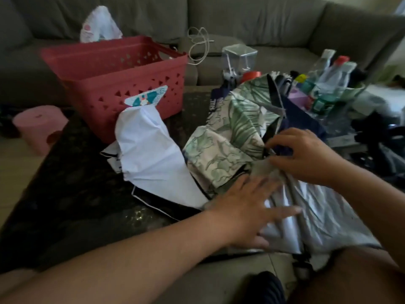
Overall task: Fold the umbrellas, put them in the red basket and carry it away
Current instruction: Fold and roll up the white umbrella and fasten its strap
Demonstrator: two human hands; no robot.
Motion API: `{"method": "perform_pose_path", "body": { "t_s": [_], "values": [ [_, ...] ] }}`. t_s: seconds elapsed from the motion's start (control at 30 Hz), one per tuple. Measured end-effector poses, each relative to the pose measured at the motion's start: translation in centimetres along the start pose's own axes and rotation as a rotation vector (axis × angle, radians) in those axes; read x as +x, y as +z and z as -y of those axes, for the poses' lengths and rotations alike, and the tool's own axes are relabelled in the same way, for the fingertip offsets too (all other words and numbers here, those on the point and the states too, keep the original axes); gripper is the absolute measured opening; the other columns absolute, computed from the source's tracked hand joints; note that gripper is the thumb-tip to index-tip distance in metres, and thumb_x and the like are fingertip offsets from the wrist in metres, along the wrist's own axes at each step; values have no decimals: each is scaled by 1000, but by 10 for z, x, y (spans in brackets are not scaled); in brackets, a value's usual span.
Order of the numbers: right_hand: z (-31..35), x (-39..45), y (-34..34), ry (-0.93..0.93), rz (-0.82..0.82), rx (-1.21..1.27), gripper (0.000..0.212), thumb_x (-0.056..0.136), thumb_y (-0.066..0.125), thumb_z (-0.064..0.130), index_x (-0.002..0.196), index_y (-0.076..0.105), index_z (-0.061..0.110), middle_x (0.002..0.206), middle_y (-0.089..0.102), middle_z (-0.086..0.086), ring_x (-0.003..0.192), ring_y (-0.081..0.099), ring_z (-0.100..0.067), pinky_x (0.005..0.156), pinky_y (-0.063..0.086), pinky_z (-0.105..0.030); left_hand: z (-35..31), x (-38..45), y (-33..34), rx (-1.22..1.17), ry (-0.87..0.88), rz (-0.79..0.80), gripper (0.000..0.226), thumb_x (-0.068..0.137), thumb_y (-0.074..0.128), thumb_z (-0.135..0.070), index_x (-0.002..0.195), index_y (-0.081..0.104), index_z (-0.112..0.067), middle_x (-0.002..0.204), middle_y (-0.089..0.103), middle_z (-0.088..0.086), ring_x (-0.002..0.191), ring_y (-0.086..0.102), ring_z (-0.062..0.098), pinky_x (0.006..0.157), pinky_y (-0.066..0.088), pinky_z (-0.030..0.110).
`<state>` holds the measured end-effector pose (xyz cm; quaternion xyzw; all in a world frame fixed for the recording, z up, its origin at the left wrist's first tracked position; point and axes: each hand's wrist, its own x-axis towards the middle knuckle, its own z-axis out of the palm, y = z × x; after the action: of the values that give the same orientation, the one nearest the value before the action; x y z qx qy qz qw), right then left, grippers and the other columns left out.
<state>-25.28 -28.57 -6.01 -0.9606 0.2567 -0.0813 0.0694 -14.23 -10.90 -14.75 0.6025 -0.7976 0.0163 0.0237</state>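
Leaf-print umbrella (228, 137) with silver lining is spread on the dark table (72, 194), right of the red basket (114, 69). Its fabric is pinched by the right hand (306, 156) and pressed flat by the open-fingered left hand (252, 207). Basket contents cannot be told. A white umbrella (151, 154) lies just before the basket.

Looked like a home living room: grey sectional sofa (252, 20) wrapping round a dark low desk (72, 183), pink stool (39, 128) on the floor beside it, bottles (328, 80) and household clutter crowded at one end.
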Motion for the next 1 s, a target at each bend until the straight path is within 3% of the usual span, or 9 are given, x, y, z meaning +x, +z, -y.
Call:
{"method": "perform_pose_path", "body": {
  "t_s": [0.1, 0.27, 0.43, 0.5, 0.57, 0.63, 0.8, 0.87, 1.0],
  "values": [
    [-41, -39, 3, 388, 229, -101, 87, 76, 65, 79, 152, 43, 43, 147, 48, -9, 139, 45, -34, 117, 30, -43, -11, 34, -1, 3, -117, 71, 104, 78, 77, -63, 161, 14, -54, 165, 13, 16, 138, 33, 43, 112, 34, 57],
    [-55, -61, 31, 479, 358, 615, 142, 53, 93, 72, 162, 5, 49, 166, 25, 18, 145, 40, -11, 119, 37, -41, -17, 55, -10, -107, -288, 150, 90, 76, 79, -68, 151, 38, -41, 132, 31, 14, 117, 48, 43, 94, 49, 51],
    [-43, -52, 23, 435, 440, 937, 122, 70, 96, 39, 164, 19, 38, 162, 18, 19, 140, 34, -5, 103, 47, -26, -19, 53, -4, -249, -311, 84, 99, 74, 85, -60, 154, 30, -41, 135, 35, 15, 116, 55, 43, 90, 53, 52],
    [-35, -54, 12, 400, 509, 995, 124, 55, 103, 43, 159, 35, 33, 162, 41, 3, 136, 54, -16, 106, 52, -36, -24, 46, 0, -346, -334, -58, 97, 80, 81, -53, 157, 22, -51, 136, 36, 14, 106, 61, 45, 81, 54, 50],
    [-21, -55, -10, 271, 499, 1070, 96, 66, 98, 18, 147, 48, 26, 129, 72, -8, 114, 71, -19, 89, 60, -30, -30, 39, -3, -401, -363, -238, 91, 84, 76, -49, 155, 20, -59, 142, 38, 12, 99, 66, 43, 75, 55, 46],
    [-4, -50, -40, 129, 408, 994, 84, 72, 91, 8, 144, 51, 25, 120, 75, -8, 108, 74, -22, 86, 61, -31, -31, 36, -23, -414, -396, -442, 83, 83, 76, -48, 149, 28, -58, 141, 43, 8, 92, 69, 39, 70, 55, 41],
    [29, -18, -122, 54, 64, 503, 109, 65, 85, 56, 155, 24, 60, 126, 67, 21, 106, 69, 0, 92, 52, -16, 21, 46, -97, -527, -522, -894, 66, 84, 79, -41, 138, 42, -47, 128, 50, 8, 105, 62, 35, 79, 55, 38],
    [38, 3, -125, 54, -66, 189, 114, 70, 81, 67, 158, 9, 59, 150, 51, 10, 130, 56, -14, 107, 39, -26, 50, 53, -115, -595, -590, -1014, 66, 84, 80, -34, 139, 43, -42, 127, 51, 5, 108, 59, 28, 81, 49, 33],
    [43, 49, -70, 7, -142, 401, 109, 80, 83, 31, 161, 14, 50, 157, 43, 0, 126, 57, -16, 100, 49, -31, 98, 68, -114, -721, -619, -726, 92, 86, 78, -32, 156, 23, -51, 141, 58, 1, 119, 63, 18, 98, 54, 35]
  ]
}}
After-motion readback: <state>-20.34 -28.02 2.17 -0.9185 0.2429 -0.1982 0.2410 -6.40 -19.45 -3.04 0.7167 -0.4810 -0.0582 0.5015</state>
